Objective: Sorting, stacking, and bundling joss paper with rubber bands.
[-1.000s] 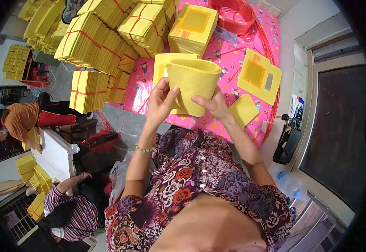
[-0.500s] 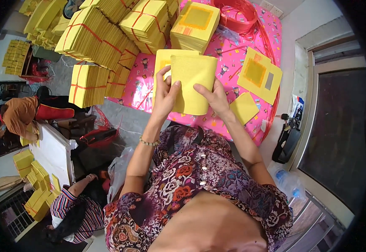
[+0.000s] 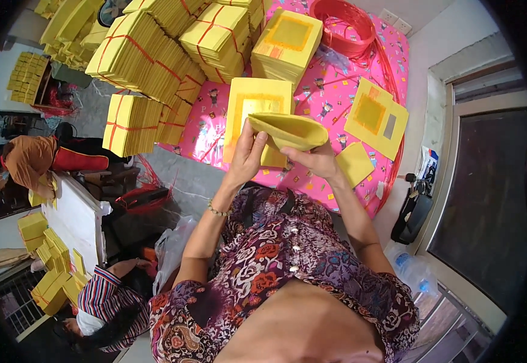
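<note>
Between both hands I hold a yellow paper pouch (image 3: 293, 128), its mouth gaping toward me. My left hand (image 3: 248, 156) is closed on its left edge, the thumb in front. My right hand (image 3: 316, 161) grips the lower right side, thumb pressed against the near face. Partly hidden beneath the pouch lies a yellow paper piece (image 3: 262, 88) with an orange printed square. To the right of my right hand is a smaller plain yellow paper piece (image 3: 355, 164). Farther right rests another printed yellow paper piece (image 3: 372, 112), with a grey rectangle on it.
Yellow bundles tied with red string (image 3: 142, 54) rise at the far left of the pink patterned table cover (image 3: 212, 118). A loose yellow stack (image 3: 287, 39) stands behind my hands, near a red coil of string (image 3: 345, 30). Two people work at a white table (image 3: 73, 212) on the left.
Both hands have lowered slightly and tilted the pouch, so its flat face has turned away and its opening now shows. The printed piece behind it is more exposed.
</note>
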`<control>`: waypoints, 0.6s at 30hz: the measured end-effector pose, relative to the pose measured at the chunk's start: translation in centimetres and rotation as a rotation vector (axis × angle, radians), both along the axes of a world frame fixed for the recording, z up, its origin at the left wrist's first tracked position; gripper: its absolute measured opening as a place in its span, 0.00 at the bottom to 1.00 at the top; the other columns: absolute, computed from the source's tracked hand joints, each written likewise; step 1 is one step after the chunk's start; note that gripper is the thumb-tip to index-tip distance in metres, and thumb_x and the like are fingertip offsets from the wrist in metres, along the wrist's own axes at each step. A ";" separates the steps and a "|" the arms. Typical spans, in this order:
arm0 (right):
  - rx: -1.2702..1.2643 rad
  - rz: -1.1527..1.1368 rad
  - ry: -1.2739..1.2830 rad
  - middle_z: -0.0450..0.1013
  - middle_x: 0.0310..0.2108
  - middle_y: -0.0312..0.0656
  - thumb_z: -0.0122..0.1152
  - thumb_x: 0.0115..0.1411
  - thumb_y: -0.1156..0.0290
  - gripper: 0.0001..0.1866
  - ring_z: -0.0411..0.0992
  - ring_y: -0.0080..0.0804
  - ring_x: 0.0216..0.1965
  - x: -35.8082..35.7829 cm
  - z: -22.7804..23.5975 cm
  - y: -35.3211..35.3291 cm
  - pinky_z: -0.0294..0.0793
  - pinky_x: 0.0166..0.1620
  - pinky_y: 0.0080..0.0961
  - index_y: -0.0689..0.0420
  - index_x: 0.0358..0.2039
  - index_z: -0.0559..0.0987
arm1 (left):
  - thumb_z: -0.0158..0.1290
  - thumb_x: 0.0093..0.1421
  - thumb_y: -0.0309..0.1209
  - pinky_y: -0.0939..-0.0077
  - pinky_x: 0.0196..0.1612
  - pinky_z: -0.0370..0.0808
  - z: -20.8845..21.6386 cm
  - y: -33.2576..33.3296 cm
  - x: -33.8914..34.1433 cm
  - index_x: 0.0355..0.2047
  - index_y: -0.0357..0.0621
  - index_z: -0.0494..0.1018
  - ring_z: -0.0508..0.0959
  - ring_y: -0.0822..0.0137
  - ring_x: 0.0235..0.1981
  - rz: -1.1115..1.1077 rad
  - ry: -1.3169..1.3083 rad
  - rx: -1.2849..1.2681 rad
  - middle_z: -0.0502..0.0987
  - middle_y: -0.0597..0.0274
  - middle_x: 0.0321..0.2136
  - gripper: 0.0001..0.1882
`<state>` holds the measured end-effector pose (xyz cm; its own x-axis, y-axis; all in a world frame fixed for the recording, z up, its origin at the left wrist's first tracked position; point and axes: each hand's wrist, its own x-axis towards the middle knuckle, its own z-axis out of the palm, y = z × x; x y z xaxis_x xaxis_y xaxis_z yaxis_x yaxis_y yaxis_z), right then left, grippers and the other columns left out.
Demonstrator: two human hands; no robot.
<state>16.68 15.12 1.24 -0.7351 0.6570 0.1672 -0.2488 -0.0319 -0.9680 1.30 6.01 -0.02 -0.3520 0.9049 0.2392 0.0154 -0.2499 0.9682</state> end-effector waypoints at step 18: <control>0.468 0.013 0.059 0.67 0.43 0.42 0.70 0.46 0.72 0.27 0.64 0.34 0.49 0.4 1.9 0.9 0.63 0.54 0.28 0.58 0.48 0.72 | 0.41 0.61 0.21 0.65 0.53 0.66 0.9 0.4 0.2 0.44 0.37 0.67 0.71 0.56 0.48 0.019 0.302 0.327 0.73 0.50 0.43 0.11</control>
